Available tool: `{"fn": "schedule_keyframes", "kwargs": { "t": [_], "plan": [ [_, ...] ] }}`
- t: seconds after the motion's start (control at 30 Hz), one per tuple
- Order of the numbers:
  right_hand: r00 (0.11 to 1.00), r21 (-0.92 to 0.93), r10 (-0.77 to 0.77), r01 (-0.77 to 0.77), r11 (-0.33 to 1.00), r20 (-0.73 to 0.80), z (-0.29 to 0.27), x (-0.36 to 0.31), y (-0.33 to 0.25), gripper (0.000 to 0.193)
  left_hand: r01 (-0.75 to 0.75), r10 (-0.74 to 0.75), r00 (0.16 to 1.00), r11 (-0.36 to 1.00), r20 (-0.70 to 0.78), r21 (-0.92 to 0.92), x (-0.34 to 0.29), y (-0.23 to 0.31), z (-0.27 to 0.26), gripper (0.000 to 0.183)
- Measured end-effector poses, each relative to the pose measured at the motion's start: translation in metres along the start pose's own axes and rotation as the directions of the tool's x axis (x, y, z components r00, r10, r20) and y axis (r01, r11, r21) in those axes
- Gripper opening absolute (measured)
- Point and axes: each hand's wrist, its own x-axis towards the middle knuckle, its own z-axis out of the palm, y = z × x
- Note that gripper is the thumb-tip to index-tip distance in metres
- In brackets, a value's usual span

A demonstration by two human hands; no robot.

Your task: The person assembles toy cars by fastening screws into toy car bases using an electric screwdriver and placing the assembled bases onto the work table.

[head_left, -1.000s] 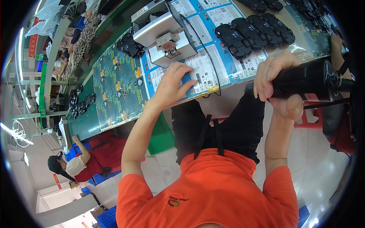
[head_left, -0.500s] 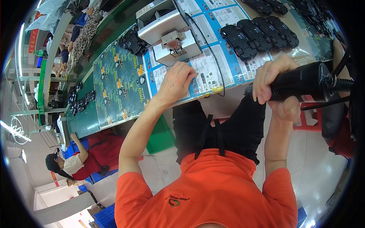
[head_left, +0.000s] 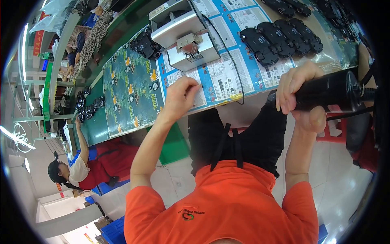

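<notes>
My right hand (head_left: pixel 302 91) is wrapped round the black barrel of an electric screwdriver (head_left: pixel 325 93), which lies sideways past the table edge; its tip is hard to make out against my dark trousers. My left hand (head_left: pixel 180 97) hovers by the front edge of the table, thumb and fingertips pinched together. Whatever may be between them is too small to tell. Just beyond it stands a metal box-shaped device (head_left: pixel 195 49), like a screw feeder, with a small bracket on its front. A black plastic car chassis (head_left: pixel 144 44) rests against its left side.
Several black chassis (head_left: pixel 280 40) lie in a row at the right of the table. A black cable (head_left: pixel 233 61) runs from the device over the printed sheets (head_left: pixel 227 77). At far left a seated person (head_left: pixel 83 171) reaches to more black parts (head_left: pixel 87 107). A green bin (head_left: pixel 172 144) sits below.
My left hand has drawn back a little from the metal device, its fingers now pinched. The right hand keeps hold of the screwdriver. The person at far left has stretched an arm toward the black parts.
</notes>
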Motion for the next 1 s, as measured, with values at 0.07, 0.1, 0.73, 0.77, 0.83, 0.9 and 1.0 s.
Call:
{"fn": "schedule_keyframes", "kwargs": {
  "t": [0.07, 0.1, 0.73, 0.77, 0.83, 0.9, 1.0],
  "plan": [
    [0.998, 0.01, -0.03, 0.029, 1.0, 0.061, -0.003, 0.004, 0.003, 0.069, 0.18, -0.195, 0.975, 0.975, -0.11, -0.128, -0.005, 0.001, 0.002, 0.012],
    [0.997, 0.013, -0.028, 0.028, 1.0, 0.065, -0.003, 0.005, 0.004, 0.069, 0.184, -0.198, 0.974, 0.975, -0.113, -0.127, -0.005, 0.002, 0.003, 0.012],
    [0.999, 0.013, -0.03, 0.029, 0.999, 0.042, 0.005, 0.005, 0.005, 0.063, -0.084, 0.176, 0.825, 0.978, -0.537, 0.191, 0.106, 0.002, -0.091, 0.007],
    [0.999, 0.021, -0.033, 0.032, 0.999, 0.04, 0.004, 0.005, 0.003, 0.062, -0.117, 0.23, 0.824, 0.963, -0.518, 0.242, 0.125, -0.008, -0.103, 0.009],
    [0.998, 0.031, -0.055, 0.054, 0.998, 0.039, 0.002, 0.005, 0.0, 0.061, -0.113, 0.248, 0.885, 0.935, -0.395, 0.335, 0.145, -0.031, -0.103, 0.01],
    [0.997, 0.026, -0.065, 0.064, 0.998, 0.044, -0.002, 0.002, -0.005, 0.06, -0.119, 0.286, 0.916, 0.865, -0.283, 0.487, 0.15, -0.033, -0.101, 0.011],
    [0.997, 0.0, -0.062, 0.062, 0.998, 0.041, -0.009, 0.0, -0.012, 0.059, -0.164, 0.425, 0.77, 0.853, -0.476, 0.496, 0.153, -0.009, -0.09, 0.009]
  ]
}}
